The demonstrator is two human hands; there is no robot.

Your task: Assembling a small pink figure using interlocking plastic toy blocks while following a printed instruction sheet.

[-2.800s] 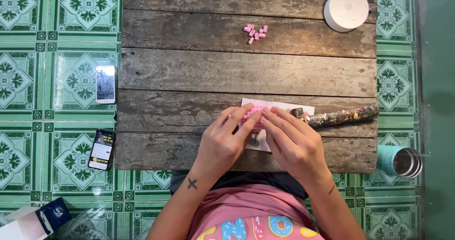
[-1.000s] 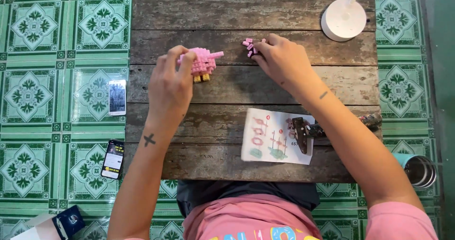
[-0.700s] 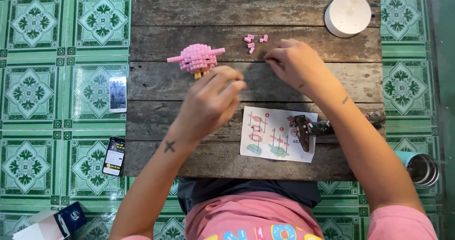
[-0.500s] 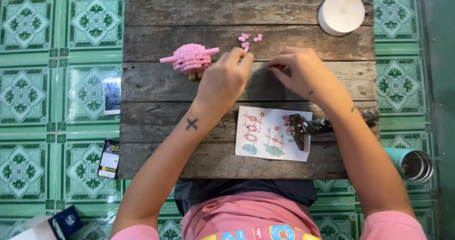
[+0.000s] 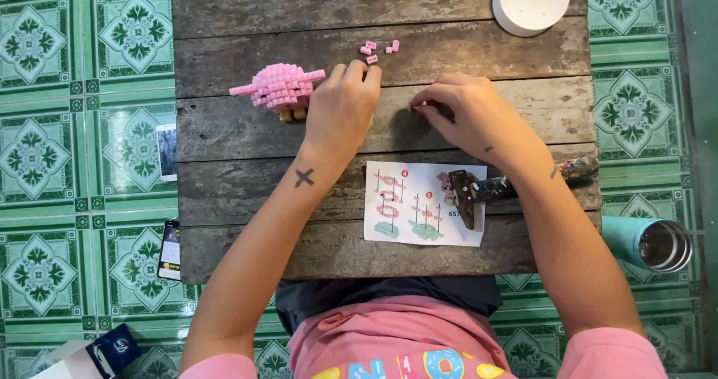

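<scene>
on weathered wooden table (image 5: 224,199) over green patterned floor tiles (image 5: 75,124), both hands apart: left (image 5: 342,109) empty, right (image 5: 467,117) unclear.

The person wears a pink short-sleeved top, seen along the bottom edge of the frame, with large rounded letters printed across the chest in white, blue and yellow. Dark fabric shows just above it, at the worktop's near edge. Both forearms are bare. The left hand (image 5: 340,109) has a small dark cross-shaped mark at the wrist. The right hand (image 5: 467,113) has a few small dark marks near its wrist and another further along the forearm.
</scene>
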